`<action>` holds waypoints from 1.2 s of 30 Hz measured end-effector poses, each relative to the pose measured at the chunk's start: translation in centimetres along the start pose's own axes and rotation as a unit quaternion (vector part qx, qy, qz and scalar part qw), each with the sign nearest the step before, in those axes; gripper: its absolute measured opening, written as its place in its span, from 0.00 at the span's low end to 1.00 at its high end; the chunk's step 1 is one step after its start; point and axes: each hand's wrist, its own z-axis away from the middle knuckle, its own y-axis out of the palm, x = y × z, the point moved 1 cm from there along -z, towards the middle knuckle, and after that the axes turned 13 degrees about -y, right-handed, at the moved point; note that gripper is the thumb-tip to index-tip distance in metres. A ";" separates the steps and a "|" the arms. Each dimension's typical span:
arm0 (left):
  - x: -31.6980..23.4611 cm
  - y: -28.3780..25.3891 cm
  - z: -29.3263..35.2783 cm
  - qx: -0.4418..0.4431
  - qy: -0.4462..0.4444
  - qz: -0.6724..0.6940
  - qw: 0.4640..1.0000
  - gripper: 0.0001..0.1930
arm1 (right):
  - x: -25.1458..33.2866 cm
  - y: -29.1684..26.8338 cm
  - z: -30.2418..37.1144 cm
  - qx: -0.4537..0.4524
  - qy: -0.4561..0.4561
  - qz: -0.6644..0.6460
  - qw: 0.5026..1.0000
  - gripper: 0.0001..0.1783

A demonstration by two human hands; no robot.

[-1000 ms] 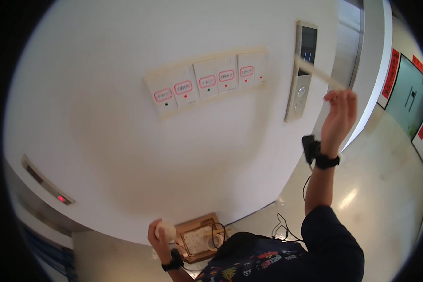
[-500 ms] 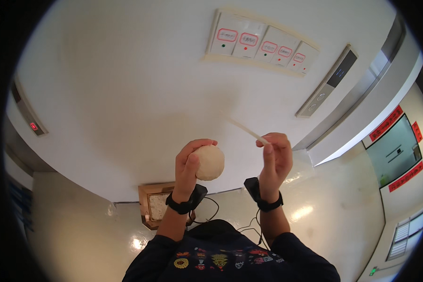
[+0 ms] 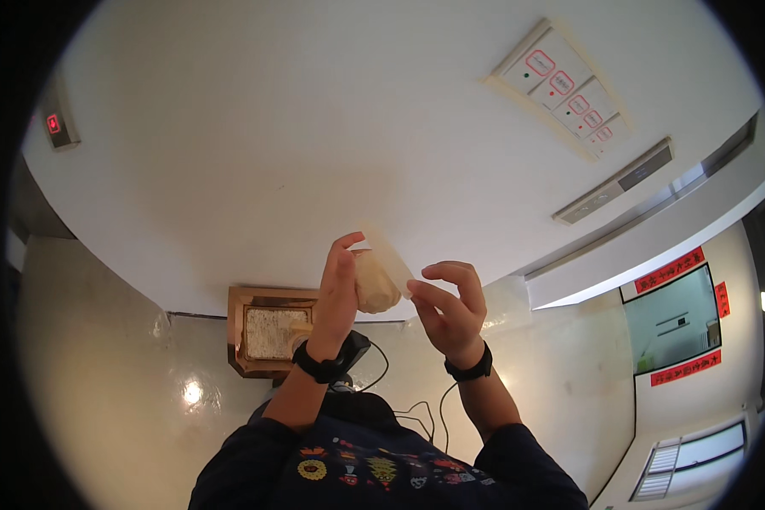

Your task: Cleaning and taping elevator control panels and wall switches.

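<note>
In my left hand (image 3: pixel 337 296) is a round, cream-coloured roll that looks like a roll of tape (image 3: pixel 376 287), with the fingers wrapped round its left side. A pale, see-through strip of tape (image 3: pixel 388 258) slants across the roll's upper right side, its top end near my left fingertips. My right hand (image 3: pixel 456 316) pinches the strip's lower end close to the roll, one finger bent above it. Whether the strip is joined to the roll cannot be made out.
Ahead is a white wall with a taped panel of switches (image 3: pixel 563 89) and a lift call panel (image 3: pixel 614 181). A copper-coloured bin (image 3: pixel 240 346) with a pale top stands on the floor by the wall. Black cables (image 3: pixel 433 418) hang near my body.
My right hand has brought the strip leftward and down to the roll; before, it held it up, apart from the roll. The roll has turned in my left hand. My view has shifted.
</note>
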 end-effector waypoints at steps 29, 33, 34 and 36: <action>-4.2 -1.2 2.4 -0.010 0.192 -0.222 0.956 0.40 | 3.5 2.9 -2.0 0.062 -0.037 -0.023 0.997 0.12; -4.3 -1.4 2.4 -0.015 0.202 -0.221 0.954 0.40 | 4.4 3.0 -1.8 0.080 -0.014 -0.026 0.996 0.13; -4.3 -1.4 2.4 -0.016 0.205 -0.221 0.953 0.40 | 4.6 2.9 -1.7 0.092 -0.002 -0.037 0.995 0.14; -4.4 -1.6 2.3 -0.026 0.214 -0.220 0.951 0.40 | 4.8 2.7 -1.6 0.104 0.010 -0.049 0.993 0.16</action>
